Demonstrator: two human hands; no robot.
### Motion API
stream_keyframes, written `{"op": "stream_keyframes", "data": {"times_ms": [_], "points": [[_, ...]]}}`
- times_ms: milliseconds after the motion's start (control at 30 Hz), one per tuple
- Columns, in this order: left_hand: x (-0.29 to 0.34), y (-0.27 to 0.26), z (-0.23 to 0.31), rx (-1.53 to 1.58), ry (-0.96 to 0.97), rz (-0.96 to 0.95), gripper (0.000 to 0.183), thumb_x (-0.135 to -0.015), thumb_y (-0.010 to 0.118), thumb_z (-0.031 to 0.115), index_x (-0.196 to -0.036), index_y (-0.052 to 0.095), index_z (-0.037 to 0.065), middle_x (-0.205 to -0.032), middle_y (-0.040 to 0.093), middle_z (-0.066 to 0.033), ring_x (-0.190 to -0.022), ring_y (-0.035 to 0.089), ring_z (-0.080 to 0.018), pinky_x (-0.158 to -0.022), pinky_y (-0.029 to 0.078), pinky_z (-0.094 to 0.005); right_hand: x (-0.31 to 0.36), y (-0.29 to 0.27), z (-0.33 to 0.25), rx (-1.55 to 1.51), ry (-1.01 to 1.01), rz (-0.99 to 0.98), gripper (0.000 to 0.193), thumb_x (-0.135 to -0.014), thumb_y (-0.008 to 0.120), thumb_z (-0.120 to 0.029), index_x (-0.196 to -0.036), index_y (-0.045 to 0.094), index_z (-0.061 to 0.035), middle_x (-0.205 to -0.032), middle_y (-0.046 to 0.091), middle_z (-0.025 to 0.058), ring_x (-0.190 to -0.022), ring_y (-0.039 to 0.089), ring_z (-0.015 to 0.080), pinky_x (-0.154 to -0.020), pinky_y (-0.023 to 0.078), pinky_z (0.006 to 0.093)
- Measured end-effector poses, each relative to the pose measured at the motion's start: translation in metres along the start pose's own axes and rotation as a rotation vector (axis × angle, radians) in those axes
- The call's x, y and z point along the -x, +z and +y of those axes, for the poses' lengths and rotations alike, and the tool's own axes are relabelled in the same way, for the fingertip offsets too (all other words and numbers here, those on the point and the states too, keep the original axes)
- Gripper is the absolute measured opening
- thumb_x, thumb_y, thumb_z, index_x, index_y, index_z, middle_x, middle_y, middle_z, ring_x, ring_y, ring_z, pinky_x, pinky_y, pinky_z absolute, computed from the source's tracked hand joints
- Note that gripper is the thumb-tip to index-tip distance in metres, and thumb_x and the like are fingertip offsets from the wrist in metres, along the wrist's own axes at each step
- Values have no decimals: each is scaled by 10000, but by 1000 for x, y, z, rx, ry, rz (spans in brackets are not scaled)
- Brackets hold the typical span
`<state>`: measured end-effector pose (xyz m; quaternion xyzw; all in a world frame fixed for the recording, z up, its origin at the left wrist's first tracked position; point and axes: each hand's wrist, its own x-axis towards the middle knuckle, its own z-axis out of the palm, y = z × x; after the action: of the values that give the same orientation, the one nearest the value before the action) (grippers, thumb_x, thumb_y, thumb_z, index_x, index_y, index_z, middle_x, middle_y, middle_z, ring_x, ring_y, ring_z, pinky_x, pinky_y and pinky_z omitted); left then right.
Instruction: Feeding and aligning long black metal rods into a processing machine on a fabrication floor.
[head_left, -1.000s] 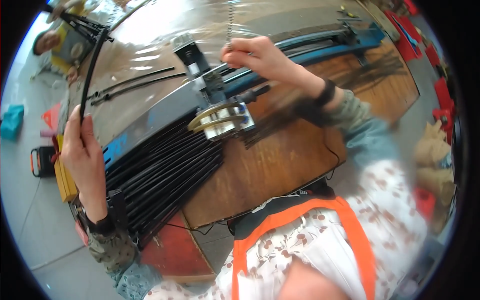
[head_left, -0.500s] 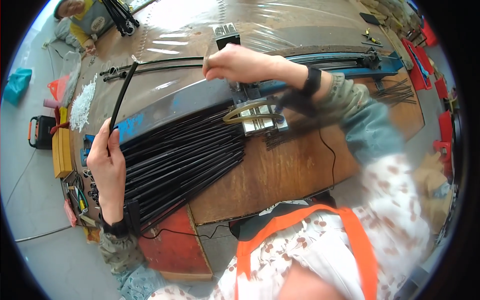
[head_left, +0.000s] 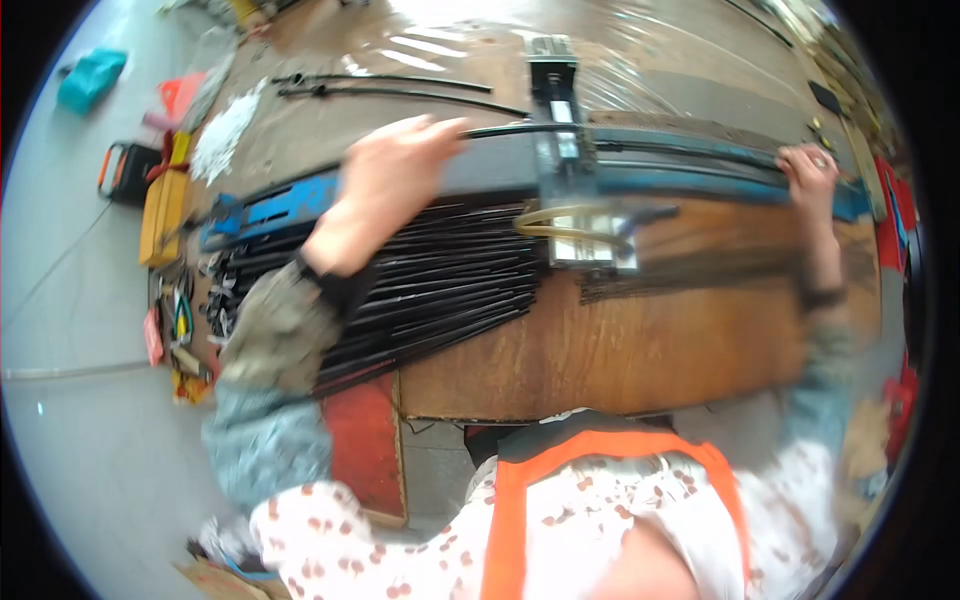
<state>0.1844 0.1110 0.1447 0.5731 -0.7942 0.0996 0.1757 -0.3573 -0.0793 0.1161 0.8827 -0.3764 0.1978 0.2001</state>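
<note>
Slightly blurred, my left hand (head_left: 395,180) is closed around a slim black tube (head_left: 510,130). The tube runs right, across the top of a metal clamp machine (head_left: 565,110) that stands across a long blue rail (head_left: 680,178). Over at the rail's right end, my right hand (head_left: 812,172) has its fingers curled together; what they grip is too small to make out. Dark thin rods (head_left: 690,150) lie along the rail toward that hand. Below my left forearm, a thick bundle of black tubes (head_left: 450,270) lies fanned out on the wooden table (head_left: 480,370).
Two black tubes (head_left: 400,90) lie beyond the rail. White small parts (head_left: 228,135) form a pile at the far left, near a yellow box (head_left: 163,220) and a black case (head_left: 128,170). Pliers (head_left: 182,310) rest at the left edge. Pale looped hoses (head_left: 560,215) hang on the machine.
My left hand has moved right and away from me with the black tube, which now lies level along the rail. My right hand has swung from above the machine to the rail's right end.
</note>
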Motion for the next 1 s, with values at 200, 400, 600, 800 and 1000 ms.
{"op": "stream_keyframes", "data": {"times_ms": [200, 400, 600, 800, 1000], "points": [[-33, 36, 19, 239, -117, -142, 185, -967, 573, 208, -952, 517, 32, -769, 647, -193, -759, 650, -394, -643, 505, -477, 22, 23, 13, -81, 64, -39, 78, -925, 618, -98, -994, 643, -72, -924, 655, 88, -982, 601, 262, -962, 385, 395], [-28, 56, 25, 272, -40, -7, 182, -963, 570, 188, -894, 519, 27, -758, 637, -190, -765, 645, -393, -659, 502, -488, 19, 37, 9, -173, 124, 46, 92, -959, 610, -117, -1017, 627, -48, -951, 642, 104, -976, 586, 281, -935, 402, 387], [-32, 55, 21, 300, 17, -4, 218, -980, 570, 227, -890, 520, 35, -751, 636, -184, -741, 644, -397, -640, 515, -485, 43, 24, 14, -90, 127, 29, 177, -924, 641, -79, -1101, 654, -80, -1078, 682, 85, -1118, 598, 271, -981, 396, 388], [-34, 62, 27, 116, -99, -93, 179, -958, 583, 235, -884, 584, 72, -753, 673, -170, -726, 676, -378, -606, 531, -486, 14, -25, -104, -54, -87, 183, 247, -903, 661, -113, -1147, 689, -86, -1146, 707, 46, -1140, 623, 244, -1013, 357, 389], [-41, 56, 33, 105, -157, -179, 200, -977, 555, 267, -903, 573, 82, -779, 665, -179, -786, 649, -411, -647, 498, -507, 15, -34, -153, -324, -16, 112, 235, -840, 717, -122, -1072, 705, -80, -959, 698, 34, -985, 629, 228, -902, 375, 368]]}}
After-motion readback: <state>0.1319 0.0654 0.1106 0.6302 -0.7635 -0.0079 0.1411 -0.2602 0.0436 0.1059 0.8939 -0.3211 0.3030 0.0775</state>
